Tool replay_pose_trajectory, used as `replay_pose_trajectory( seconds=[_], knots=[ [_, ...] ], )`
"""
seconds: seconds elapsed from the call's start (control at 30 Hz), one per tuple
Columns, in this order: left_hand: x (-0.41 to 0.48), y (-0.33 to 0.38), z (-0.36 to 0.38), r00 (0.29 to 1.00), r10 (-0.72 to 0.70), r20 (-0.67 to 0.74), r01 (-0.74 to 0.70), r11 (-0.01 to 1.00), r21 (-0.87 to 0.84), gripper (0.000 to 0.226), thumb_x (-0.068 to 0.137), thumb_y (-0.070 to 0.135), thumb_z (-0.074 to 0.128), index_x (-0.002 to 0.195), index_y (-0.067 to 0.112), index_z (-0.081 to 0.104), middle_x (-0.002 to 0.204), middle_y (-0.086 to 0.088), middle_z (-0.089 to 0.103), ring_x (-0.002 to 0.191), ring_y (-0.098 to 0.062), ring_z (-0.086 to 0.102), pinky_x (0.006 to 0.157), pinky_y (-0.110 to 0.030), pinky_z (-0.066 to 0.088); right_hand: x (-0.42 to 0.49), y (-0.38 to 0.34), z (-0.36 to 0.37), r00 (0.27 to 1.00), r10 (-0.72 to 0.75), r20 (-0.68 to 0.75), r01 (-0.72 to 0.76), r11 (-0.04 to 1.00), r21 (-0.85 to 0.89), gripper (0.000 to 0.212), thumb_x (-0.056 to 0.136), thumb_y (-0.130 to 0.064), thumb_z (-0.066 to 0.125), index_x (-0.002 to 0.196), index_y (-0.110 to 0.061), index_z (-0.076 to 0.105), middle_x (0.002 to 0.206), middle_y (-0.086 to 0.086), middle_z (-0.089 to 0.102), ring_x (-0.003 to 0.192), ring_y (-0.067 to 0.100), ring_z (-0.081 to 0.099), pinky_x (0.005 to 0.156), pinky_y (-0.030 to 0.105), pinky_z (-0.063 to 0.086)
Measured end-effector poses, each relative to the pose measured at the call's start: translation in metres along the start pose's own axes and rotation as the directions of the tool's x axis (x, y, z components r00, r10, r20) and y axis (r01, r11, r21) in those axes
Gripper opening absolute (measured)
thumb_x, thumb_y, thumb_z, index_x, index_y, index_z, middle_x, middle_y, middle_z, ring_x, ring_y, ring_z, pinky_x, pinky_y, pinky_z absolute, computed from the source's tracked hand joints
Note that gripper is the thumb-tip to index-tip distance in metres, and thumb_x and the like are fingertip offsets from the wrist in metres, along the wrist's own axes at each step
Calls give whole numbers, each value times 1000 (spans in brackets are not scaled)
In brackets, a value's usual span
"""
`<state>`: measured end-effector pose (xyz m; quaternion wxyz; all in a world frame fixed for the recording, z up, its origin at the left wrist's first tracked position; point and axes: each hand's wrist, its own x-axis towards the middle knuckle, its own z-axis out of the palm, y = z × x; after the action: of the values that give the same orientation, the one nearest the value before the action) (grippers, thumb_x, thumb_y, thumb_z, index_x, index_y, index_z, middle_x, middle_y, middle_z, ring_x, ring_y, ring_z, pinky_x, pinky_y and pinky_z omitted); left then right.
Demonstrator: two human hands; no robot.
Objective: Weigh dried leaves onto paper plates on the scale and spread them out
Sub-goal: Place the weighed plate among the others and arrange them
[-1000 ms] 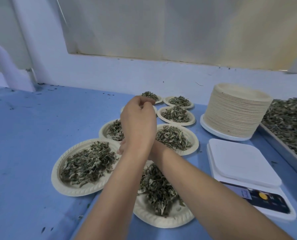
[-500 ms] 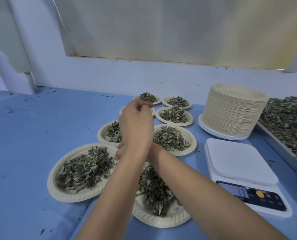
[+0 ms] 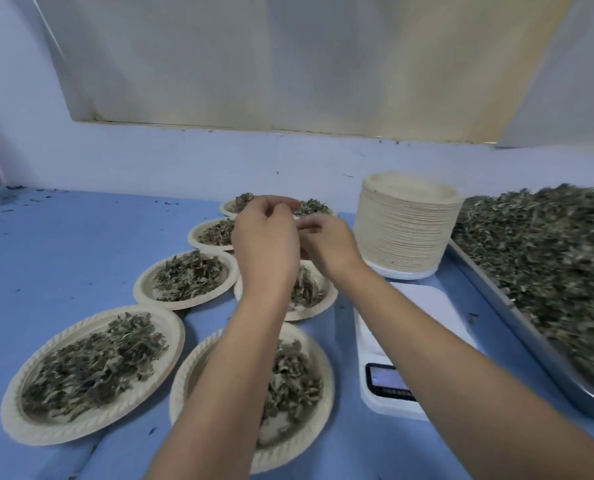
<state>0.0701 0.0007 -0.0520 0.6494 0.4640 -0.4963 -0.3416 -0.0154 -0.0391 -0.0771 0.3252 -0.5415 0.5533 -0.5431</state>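
Observation:
Several paper plates of dried leaves lie in two rows on the blue table; the nearest are a left plate (image 3: 174,327) and a centre plate (image 3: 184,386) under my left forearm. My left hand (image 3: 264,244) hovers above the middle plates with fingertips curled together. My right hand (image 3: 328,245) is beside it, its curled fingers touching the left hand's fingers. No leaves show between the fingers. The white scale (image 3: 427,306) stands bare at the right, its display (image 3: 382,379) partly behind my right forearm.
A tall stack of unused paper plates (image 3: 406,230) stands behind the scale. A metal tray (image 3: 489,292) heaped with loose dried leaves (image 3: 548,258) fills the right edge. A white wall runs along the back. Leaf crumbs dot the blue table (image 3: 63,254).
My right hand has come out from under the left forearm and risen beside the left hand. Both hands now meet over the plates. The view has shifted right.

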Motion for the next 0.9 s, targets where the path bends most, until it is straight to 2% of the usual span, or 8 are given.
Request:
replay_pose_trajectory(
  seconds=[0.07, 0.13, 0.23, 0.33, 0.43, 0.53, 0.67, 0.9],
  knots=[
    [-6, 2, 19, 1000, 5, 17, -5, 1000, -29, 29, 87, 3, 43, 79, 17, 67, 74, 10, 63, 53, 6, 52, 47, -8, 35, 8, 2, -30, 975, -97, -202, 86, 994, -62, 9, 84, -2, 62, 92, -1, 67, 72, 6, 64, 65, 18, 65, 68, 33, 57],
    [-12, 3, 38, 999, 12, 41, -11, 1000, -24, 29, 86, 3, 44, 78, 18, 68, 72, 12, 62, 51, 5, 50, 48, -10, 34, 15, 2, -62, 912, -261, -317, 187, 952, -244, 10, 87, -9, 61, 95, -8, 67, 84, 2, 65, 82, 21, 64, 78, 31, 51],
    [-21, 1, 61, 996, -18, 88, 22, 999, -38, 31, 86, 4, 44, 76, 22, 67, 73, 9, 61, 55, -3, 47, 55, -22, 35, 24, 4, -106, 830, -452, -328, 183, 775, -605, 20, 92, -12, 55, 109, -14, 66, 107, 2, 65, 101, 19, 57, 81, 25, 41],
    [-25, -3, 76, 993, -48, 107, 54, 997, -50, 32, 85, 4, 44, 73, 23, 67, 73, 9, 63, 55, -2, 49, 60, -28, 39, 33, 3, -140, 835, -481, -269, 78, 586, -806, 28, 96, -13, 49, 122, -17, 62, 122, 3, 61, 120, 23, 45, 89, 32, 38],
    [-28, -9, 84, 991, -64, 121, 71, 996, -53, 32, 84, 4, 45, 74, 24, 68, 72, 11, 63, 55, 5, 49, 67, -28, 44, 39, 0, -158, 897, -412, -156, 81, 503, -860, 31, 99, -17, 46, 127, -17, 60, 127, 5, 61, 124, 24, 47, 96, 36, 41],
    [-28, -15, 87, 989, -78, 129, 85, 995, -48, 33, 85, 5, 45, 75, 25, 68, 81, 10, 66, 66, -2, 53, 70, -30, 44, 42, 0, -164, 939, -337, -66, 124, 511, -851, 30, 99, -24, 47, 125, -20, 63, 128, 1, 62, 122, 22, 52, 96, 35, 44],
    [-27, -19, 87, 987, -88, 135, 95, 995, -45, 31, 84, 4, 46, 77, 23, 70, 69, 7, 61, 42, 1, 41, 57, -27, 36, 41, 1, -162, 939, -343, 18, 192, 481, -856, 30, 99, -23, 46, 122, -16, 65, 123, 3, 65, 115, 24, 56, 91, 38, 47],
    [-29, -20, 85, 983, -113, 142, 123, 991, -61, 32, 84, 4, 45, 76, 22, 70, 66, 8, 60, 43, 3, 43, 60, -27, 40, 41, 4, -159, 925, -378, 46, 228, 452, -863, 29, 99, -19, 48, 117, -9, 67, 114, 9, 69, 108, 28, 60, 90, 40, 47]
  ],
)
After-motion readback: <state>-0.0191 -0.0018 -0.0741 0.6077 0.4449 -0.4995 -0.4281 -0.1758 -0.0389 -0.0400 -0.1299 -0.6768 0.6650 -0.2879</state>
